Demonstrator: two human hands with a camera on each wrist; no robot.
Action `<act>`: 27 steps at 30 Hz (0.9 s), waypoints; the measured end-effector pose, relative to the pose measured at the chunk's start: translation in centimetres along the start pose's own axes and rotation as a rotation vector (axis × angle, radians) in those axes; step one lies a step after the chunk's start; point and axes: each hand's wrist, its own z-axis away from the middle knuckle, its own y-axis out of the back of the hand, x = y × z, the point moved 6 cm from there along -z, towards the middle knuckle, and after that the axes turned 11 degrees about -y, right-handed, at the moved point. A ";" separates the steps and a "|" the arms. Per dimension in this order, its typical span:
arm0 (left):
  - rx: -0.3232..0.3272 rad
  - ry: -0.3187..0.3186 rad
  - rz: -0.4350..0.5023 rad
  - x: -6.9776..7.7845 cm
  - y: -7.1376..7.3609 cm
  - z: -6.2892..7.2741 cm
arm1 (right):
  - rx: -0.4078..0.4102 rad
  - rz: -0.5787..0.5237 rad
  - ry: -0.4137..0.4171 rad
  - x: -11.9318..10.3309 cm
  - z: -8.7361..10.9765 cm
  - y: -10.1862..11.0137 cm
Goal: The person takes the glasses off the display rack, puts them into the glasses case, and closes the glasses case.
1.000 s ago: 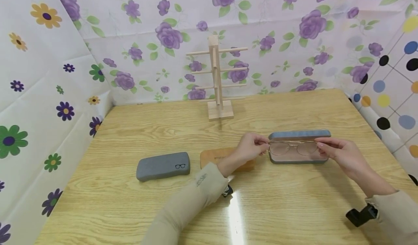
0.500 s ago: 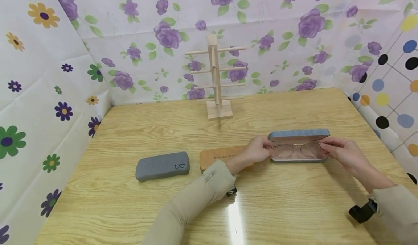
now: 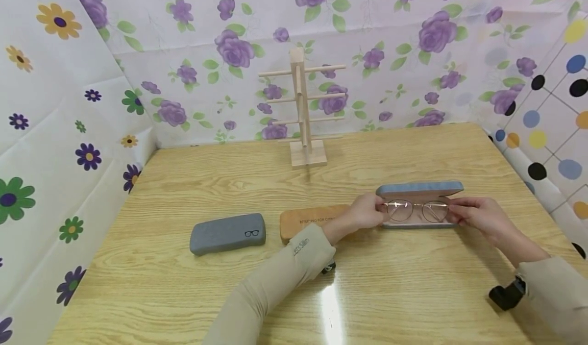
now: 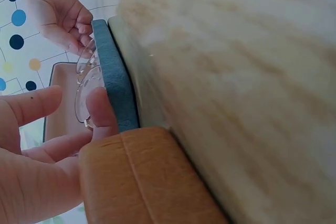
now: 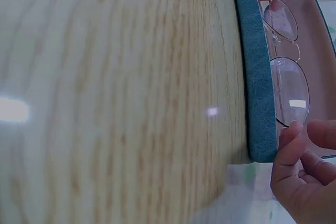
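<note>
Wire-rimmed eyeglasses (image 3: pixel 422 211) sit low in an open blue-grey glasses case (image 3: pixel 419 188) with a pink lining, lenses facing the person. At their left end is my left hand (image 3: pixel 365 211); in the left wrist view its thumb (image 4: pixel 101 109) and a lower finger close on the frame's corner, while the index finger stands off. My right hand (image 3: pixel 478 216) pinches the opposite end, its fingertips (image 5: pixel 292 132) at the rim in the right wrist view. Folded temples show behind the lenses. The left hand partly covers a tan glasses case (image 3: pixel 312 222).
A closed grey glasses case (image 3: pixel 228 234) with a small glasses print lies to the left. Toward the back of the wooden table (image 3: pixel 206 181) stands a wooden rack (image 3: pixel 304 110) with several pegs. Patterned cloth (image 3: pixel 197 54) surrounds the table.
The eyeglasses have been lowered from just above the open case into it, both hands going down with them. The left hand has shifted slightly right. The cases and rack stay put.
</note>
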 end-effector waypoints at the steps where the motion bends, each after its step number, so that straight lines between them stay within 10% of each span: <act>1: -0.013 -0.006 -0.008 0.0 0.0 0.0 | -0.003 0.014 -0.007 -0.1 0.0 0.0; 11: -0.058 0.003 -0.001 0.0 0.3 0.2 | 0.013 0.051 -0.026 -0.4 0.5 0.6; 19: 0.111 -0.042 -0.074 0.5 3.0 0.6 | 0.137 -0.021 -0.005 -0.1 0.3 2.5; 27: 0.169 -0.047 -0.046 0.9 4.1 -0.3 | 0.202 -0.121 0.054 3.6 -4.4 4.5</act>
